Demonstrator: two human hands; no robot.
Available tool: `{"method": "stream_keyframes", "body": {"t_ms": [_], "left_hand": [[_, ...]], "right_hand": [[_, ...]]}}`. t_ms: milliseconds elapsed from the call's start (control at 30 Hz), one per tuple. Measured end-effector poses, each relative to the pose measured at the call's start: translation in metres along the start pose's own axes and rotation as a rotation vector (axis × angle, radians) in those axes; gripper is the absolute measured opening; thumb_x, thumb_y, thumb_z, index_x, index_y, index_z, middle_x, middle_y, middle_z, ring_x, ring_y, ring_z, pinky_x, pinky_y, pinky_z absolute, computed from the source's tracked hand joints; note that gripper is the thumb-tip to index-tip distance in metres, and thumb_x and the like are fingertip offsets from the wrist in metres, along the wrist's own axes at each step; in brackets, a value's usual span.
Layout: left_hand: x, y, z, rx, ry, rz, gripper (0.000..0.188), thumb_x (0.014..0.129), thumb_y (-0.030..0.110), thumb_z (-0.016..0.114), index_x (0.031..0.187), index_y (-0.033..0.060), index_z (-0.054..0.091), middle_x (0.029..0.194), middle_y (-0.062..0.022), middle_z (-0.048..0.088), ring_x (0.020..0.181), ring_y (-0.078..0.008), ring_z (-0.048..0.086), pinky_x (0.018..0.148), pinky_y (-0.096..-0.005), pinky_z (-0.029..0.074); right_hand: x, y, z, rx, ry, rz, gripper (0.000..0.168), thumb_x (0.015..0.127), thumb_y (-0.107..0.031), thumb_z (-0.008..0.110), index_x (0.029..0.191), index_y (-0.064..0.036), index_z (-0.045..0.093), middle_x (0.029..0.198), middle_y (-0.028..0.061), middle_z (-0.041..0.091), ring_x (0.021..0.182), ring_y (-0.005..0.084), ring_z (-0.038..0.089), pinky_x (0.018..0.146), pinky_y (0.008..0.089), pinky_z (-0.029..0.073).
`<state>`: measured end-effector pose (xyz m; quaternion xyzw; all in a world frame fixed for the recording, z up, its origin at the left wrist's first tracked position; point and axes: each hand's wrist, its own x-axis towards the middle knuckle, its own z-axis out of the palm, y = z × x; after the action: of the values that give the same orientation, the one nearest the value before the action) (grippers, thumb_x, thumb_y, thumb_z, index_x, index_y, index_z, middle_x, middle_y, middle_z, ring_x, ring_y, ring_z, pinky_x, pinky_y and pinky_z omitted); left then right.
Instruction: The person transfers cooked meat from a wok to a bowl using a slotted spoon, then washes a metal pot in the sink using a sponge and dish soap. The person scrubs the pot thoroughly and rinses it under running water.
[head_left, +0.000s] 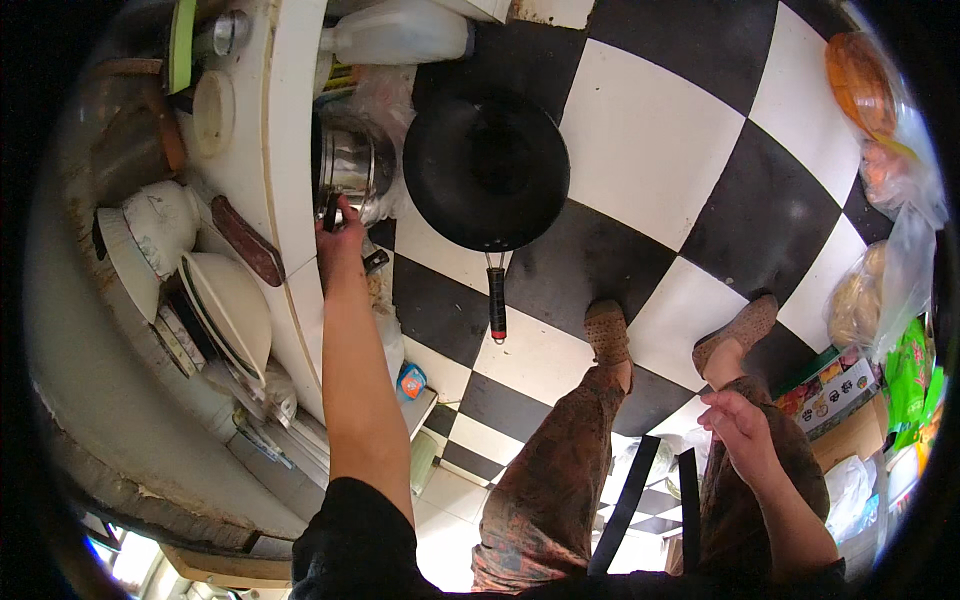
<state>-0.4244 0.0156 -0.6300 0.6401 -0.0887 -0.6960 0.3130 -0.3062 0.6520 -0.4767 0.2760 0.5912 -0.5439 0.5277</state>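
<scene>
My left hand (341, 241) reaches under the counter edge. Its fingers close around the black handle of a stainless steel pot (349, 166), which is partly hidden by the counter. To the right of that pot, a black wok (486, 169) sits on the checkered floor, its black, red-tipped handle pointing towards me. Over my right knee hangs my right hand (739, 433), empty, with loosely bent fingers.
On the counter (296, 135) at left are stacked bowls (225, 307), a brown knife sheath or handle (247, 240) and a round lid (214, 112). A plastic jug (401, 34) lies beyond the pot. Bagged food (859, 296) and a printed carton (832, 397) line the right side.
</scene>
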Motion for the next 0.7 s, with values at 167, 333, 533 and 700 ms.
{"method": "stream_keyframes", "body": {"t_ms": [167,333,533,700], "left_hand": [[-0.003,0.012,-0.017,0.035,-0.065,0.02,0.032,0.082,0.014,0.05,0.11,0.0006,0.054,0.107,-0.0174,0.058,0.095,-0.0341,0.059,0.079,-0.0448,0.055],[-0.039,0.003,-0.036,-0.099,-0.036,-0.098,0.048,0.08,0.017,0.053,0.126,0.0038,0.044,0.136,-0.0195,0.035,0.114,-0.0334,0.048,0.077,-0.0455,0.056],[-0.108,-0.033,-0.067,-0.213,-0.278,-0.233,0.067,0.08,0.01,0.046,0.135,-0.0097,0.012,0.132,-0.023,0.027,0.096,-0.0276,0.06,0.079,-0.0381,0.056],[-0.171,-0.065,-0.093,-0.169,-0.247,-0.316,0.059,0.08,0.005,0.04,0.127,-0.0203,0.016,0.102,-0.0198,0.059,0.088,-0.0261,0.063,0.088,-0.0383,0.051]], "right_hand": [[0.009,0.0,0.001,-0.191,-0.033,-0.128,0.022,0.085,-0.003,0.05,0.106,0.002,0.055,0.083,0.0089,0.063,0.078,0.0124,0.058,0.07,0.0242,0.045],[0.005,0.01,0.002,-0.298,-0.058,-0.165,0.023,0.084,-0.003,0.052,0.107,0.0,0.056,0.083,0.0109,0.063,0.076,0.0159,0.061,0.066,0.0269,0.047],[-0.006,0.0,0.012,-0.47,-0.107,-0.16,0.024,0.084,-0.009,0.053,0.106,0.0,0.056,0.084,0.0158,0.064,0.077,0.0257,0.063,0.068,0.033,0.049],[-0.007,0.006,0.027,-0.532,-0.073,-0.228,0.025,0.083,-0.014,0.055,0.106,-0.004,0.057,0.083,0.0167,0.064,0.077,0.0301,0.063,0.069,0.0361,0.048]]}}
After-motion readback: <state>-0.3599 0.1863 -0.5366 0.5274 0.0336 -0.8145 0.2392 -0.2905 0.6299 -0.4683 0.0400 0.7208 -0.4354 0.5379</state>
